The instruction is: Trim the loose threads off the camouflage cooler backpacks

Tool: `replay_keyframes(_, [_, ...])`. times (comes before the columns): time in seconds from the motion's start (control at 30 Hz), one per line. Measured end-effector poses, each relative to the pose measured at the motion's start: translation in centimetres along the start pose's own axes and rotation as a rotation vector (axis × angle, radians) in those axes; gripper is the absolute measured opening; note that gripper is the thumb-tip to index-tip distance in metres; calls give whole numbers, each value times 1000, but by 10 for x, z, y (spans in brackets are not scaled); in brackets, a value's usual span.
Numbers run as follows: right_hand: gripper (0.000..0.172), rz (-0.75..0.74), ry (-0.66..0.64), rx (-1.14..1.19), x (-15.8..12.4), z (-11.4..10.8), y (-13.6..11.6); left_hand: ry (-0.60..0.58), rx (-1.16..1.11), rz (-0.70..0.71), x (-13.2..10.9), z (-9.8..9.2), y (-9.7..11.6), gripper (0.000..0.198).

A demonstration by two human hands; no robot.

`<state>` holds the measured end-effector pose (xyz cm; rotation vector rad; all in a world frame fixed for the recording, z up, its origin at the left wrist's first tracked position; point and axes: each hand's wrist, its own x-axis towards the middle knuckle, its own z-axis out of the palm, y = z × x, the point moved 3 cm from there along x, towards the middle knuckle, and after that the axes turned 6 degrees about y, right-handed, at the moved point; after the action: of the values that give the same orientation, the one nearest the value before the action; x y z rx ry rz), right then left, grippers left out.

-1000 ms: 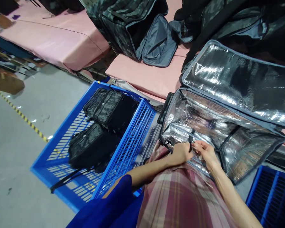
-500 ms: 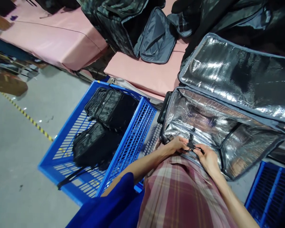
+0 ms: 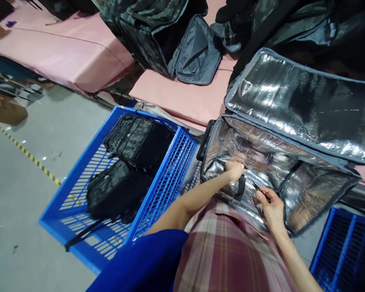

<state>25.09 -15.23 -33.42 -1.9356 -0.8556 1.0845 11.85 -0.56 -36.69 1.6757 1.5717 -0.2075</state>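
Observation:
An insulated bag (image 3: 249,140) with a shiny silver lining stands open in front of me, its silver-lined lid (image 3: 304,105) folded back. My left hand (image 3: 235,170) reaches down inside the bag, near the lining; its fingers are turned away and hidden. Close to it, a short black strap (image 3: 241,185) lies against the near wall's lining. My right hand (image 3: 270,202) is above the near right part of the bag, closed round a slim black pointed tool (image 3: 256,187). The tool's tip points toward the strap.
On my left stands a blue plastic crate (image 3: 79,239) with dark camouflage bags (image 3: 118,186) in it. Another blue crate (image 3: 337,243) is at lower right. More dark bags (image 3: 158,36) lie on the pink-covered table (image 3: 176,97) behind.
My hands were together at the black strap on the near wall. Now they are apart: the left has moved deeper into the bag, the right a little to the right with the tool.

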Motion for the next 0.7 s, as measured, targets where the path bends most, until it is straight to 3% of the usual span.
replay_keyframes(0.17, [47,66,71,149,-1,-6,7,29,56,-35,18,24,18,29])
replay_keyframes(0.3, [48,101,132,238,0,-11,12,85,-41,-38,18,24,12,33])
replay_keyframes(0.5, [50,128,183,332,-3,-19,10,229,-320,51,11,-15,-5,46])
replay_keyframes(0.6, [51,136,184,357,-4,-19,9,333,-404,97,4,-42,-13,32])
replay_keyframes(0.7, [50,127,174,365,-5,-18,8,370,-202,185,-5,-58,-19,42])
